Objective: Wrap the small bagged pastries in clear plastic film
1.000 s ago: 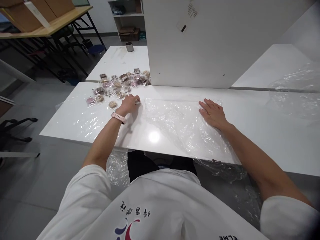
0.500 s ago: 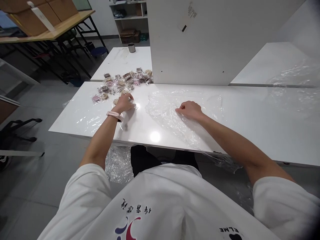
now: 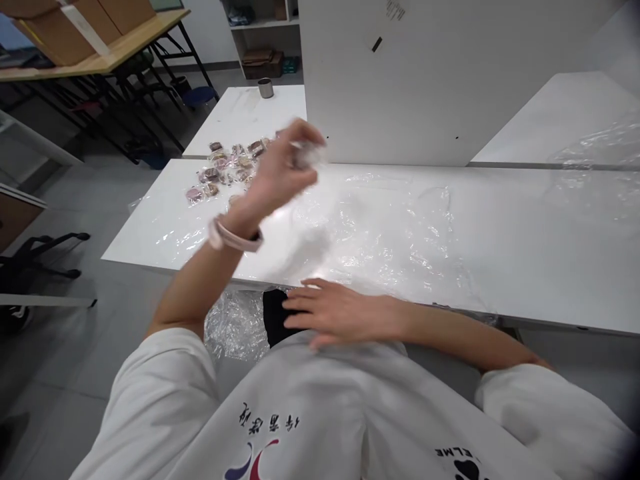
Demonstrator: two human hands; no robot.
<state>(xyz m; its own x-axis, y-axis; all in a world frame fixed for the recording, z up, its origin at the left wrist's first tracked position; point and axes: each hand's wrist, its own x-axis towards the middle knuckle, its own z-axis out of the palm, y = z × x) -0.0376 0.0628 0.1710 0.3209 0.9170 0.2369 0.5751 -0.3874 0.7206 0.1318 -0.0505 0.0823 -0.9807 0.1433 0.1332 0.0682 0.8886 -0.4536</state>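
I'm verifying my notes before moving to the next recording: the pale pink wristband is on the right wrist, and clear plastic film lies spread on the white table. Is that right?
Not quite: the head view shows the pale pink wristband on the left wrist, below the raised left hand. Clear plastic film does lie spread on the white table.

Bit (image 3: 307,156): was small and shiny, too blurry to tell more; was up in the left hand (image 3: 281,167), off the table (image 3: 550,260) | Film (image 3: 385,230): was see-through, crinkly, spread out on the table, reaching its near edge
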